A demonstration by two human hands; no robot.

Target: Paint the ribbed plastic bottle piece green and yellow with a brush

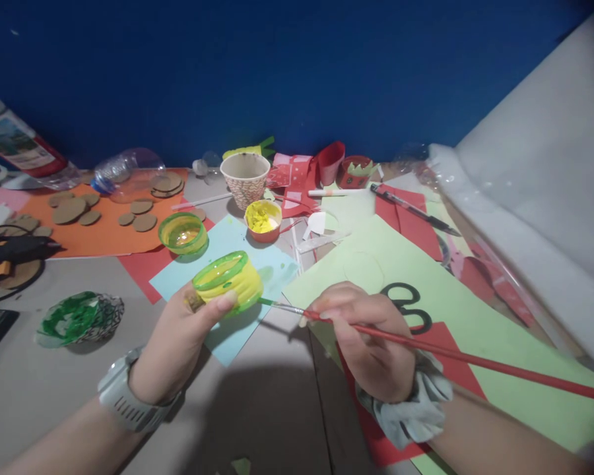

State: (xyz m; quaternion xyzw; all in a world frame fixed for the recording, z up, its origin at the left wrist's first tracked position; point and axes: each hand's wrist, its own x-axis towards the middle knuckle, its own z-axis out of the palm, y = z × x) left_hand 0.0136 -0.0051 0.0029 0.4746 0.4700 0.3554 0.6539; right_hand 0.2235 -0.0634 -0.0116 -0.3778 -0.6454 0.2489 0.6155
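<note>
- Clamped on a small painted cup (251, 284), the left hand (171, 346) is pressing its thumb against the yellow side; the right hand (371, 343) is pinching a red paintbrush (445, 353) near its metal collar, fingers together.
- Longest of the 2 held things, the brush is probably weighing little and balancing stiffly, its long handle trailing; fingers close to the collar are giving the best control.
- Smaller, the cup is hovering over pale blue paper (168, 280), its green rim tilting and the brush tip touching or nearly touching its lower side. It is looking light, thin-walled and easily dented; its glossy coat is seeming wet, slippery and prone to smudging, so any drier patch low on the wall is offering the safest hold.
- Behind everything, a blue wall (297, 79) is filling the background.
- Below, a grey table (44, 389) is carrying the clutter.
- At the right, a white sheet (549, 119) is sloping upward.
- Light green paper (455, 284) is spreading beneath black-handled scissors (429, 321); orange paper (113, 231) is lying at the left.
- A labelled bottle (24, 148) is leaning at far left.
- A patterned paper cup (247, 191) is standing behind a tub of yellow paint (263, 221).
- Cardboard discs (69, 211), smallest here, are resting on the orange paper.
</note>
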